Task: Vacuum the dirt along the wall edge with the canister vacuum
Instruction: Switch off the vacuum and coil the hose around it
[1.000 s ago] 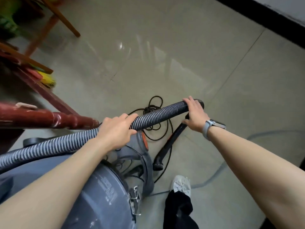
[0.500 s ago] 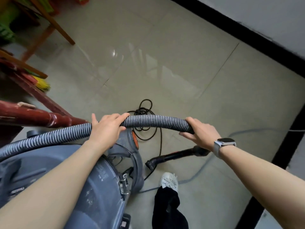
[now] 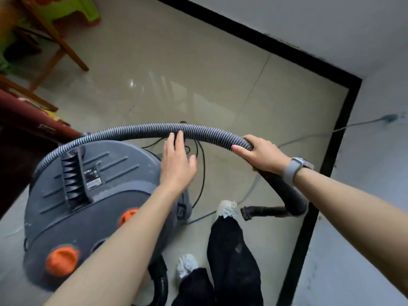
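**Grey hose up, nozzle not yet at the wall**

Ribbed grey hose arching from the canister vacuum across to the right hand, gripped there near its end with fingers curled round it. Left hand flat, fingers straight and close together, tips just touching the hose from below, holding nothing. Black nozzle hanging under the right wrist, curving down and back, mouth pointing toward a white shoe rather than the wall. Black baseboard near on the right, meeting another at the corner ahead. Dirt along the edge too faint to make out. Thin black cord looped on the tiled floor. By the look of it, still setting up: nozzle yet to be turned and lowered to the edge, the whole sweep left to do.
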`<state>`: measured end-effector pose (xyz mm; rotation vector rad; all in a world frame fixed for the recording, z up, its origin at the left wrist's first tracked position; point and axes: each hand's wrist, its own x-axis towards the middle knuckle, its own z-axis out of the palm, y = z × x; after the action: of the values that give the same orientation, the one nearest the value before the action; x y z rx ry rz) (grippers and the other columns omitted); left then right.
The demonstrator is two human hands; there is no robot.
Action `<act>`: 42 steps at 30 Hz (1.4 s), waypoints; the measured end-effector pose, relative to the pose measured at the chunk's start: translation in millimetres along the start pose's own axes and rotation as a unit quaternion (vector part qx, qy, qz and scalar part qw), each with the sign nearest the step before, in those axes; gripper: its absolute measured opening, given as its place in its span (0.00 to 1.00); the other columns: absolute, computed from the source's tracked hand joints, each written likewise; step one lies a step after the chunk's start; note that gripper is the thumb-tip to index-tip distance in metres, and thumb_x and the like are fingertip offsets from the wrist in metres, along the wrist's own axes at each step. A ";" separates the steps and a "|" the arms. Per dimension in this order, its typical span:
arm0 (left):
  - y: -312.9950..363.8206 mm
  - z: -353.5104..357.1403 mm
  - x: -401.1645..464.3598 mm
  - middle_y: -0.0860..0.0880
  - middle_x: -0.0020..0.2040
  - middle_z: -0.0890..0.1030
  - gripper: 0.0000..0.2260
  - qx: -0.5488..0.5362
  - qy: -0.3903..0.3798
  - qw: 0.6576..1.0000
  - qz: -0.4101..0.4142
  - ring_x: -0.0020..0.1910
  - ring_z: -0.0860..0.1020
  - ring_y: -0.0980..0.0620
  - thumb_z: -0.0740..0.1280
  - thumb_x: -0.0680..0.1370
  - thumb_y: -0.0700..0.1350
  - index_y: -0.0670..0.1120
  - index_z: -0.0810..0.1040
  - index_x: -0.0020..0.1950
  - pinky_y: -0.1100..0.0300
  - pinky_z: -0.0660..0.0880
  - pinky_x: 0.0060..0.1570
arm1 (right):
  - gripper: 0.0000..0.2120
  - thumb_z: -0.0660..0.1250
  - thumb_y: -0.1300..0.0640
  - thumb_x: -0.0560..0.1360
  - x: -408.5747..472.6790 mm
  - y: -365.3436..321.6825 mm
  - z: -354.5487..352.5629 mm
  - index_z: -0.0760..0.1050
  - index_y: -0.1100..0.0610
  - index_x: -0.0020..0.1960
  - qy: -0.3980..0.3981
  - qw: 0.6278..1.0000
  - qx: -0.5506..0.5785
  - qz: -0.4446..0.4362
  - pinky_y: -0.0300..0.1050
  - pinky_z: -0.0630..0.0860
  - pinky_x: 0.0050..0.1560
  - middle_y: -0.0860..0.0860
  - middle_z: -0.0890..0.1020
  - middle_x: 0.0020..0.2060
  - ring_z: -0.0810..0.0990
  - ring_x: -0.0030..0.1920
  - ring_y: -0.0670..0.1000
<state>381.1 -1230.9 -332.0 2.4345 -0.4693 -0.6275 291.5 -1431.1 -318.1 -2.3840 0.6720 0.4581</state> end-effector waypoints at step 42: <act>-156.7 -14.4 -303.8 0.46 0.59 0.74 0.26 0.098 -0.268 0.945 0.157 0.54 0.75 0.43 0.58 0.79 0.58 0.53 0.55 0.75 0.55 0.66 0.50 | 0.17 0.53 0.52 0.82 -233.8 -106.1 173.5 0.62 0.61 0.67 0.218 0.813 0.509 0.179 0.39 0.78 0.30 0.56 0.72 0.43 0.74 0.35 0.52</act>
<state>166.2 -965.1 -317.3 2.2673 -1.1626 -1.1471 134.5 -1165.4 -290.1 -1.3066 1.2016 -0.2979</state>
